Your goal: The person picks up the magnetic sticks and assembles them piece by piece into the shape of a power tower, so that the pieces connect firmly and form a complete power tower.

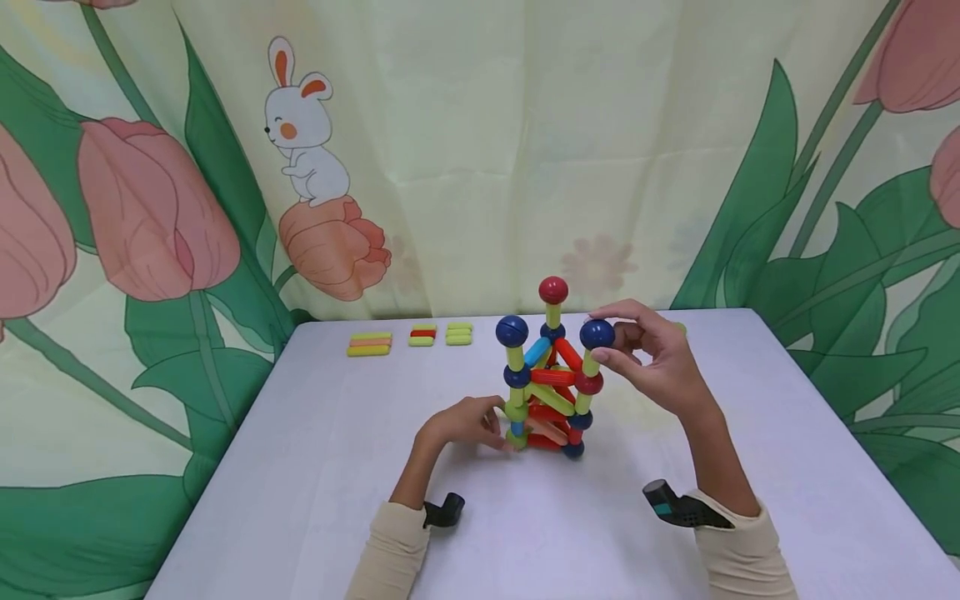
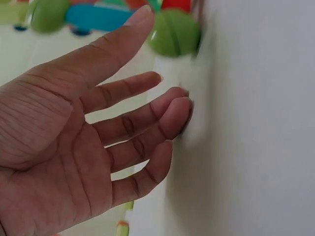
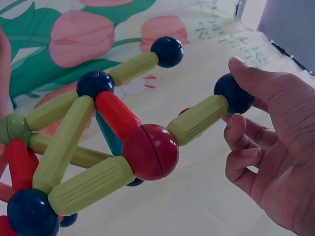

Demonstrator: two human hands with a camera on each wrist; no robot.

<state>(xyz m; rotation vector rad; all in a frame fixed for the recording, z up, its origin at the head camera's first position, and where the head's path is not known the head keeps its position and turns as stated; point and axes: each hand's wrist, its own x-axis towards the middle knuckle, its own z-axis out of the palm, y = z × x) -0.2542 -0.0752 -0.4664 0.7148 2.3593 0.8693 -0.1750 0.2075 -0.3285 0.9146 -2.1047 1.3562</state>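
A tower of coloured sticks and balls stands upright on the table, with a red ball and a blue ball on two of its top posts. My right hand pinches another blue ball between thumb and fingers. That ball sits on a yellow-green stick above a red ball. Low on the tower's left side is my left hand, its thumb by a blue stick and a green ball. Its other fingers are loosely bent, with nothing between them.
Loose sticks lie in small groups at the back left of the white table: yellow and orange ones, red and green ones, and green ones. Behind the table hangs a printed curtain.
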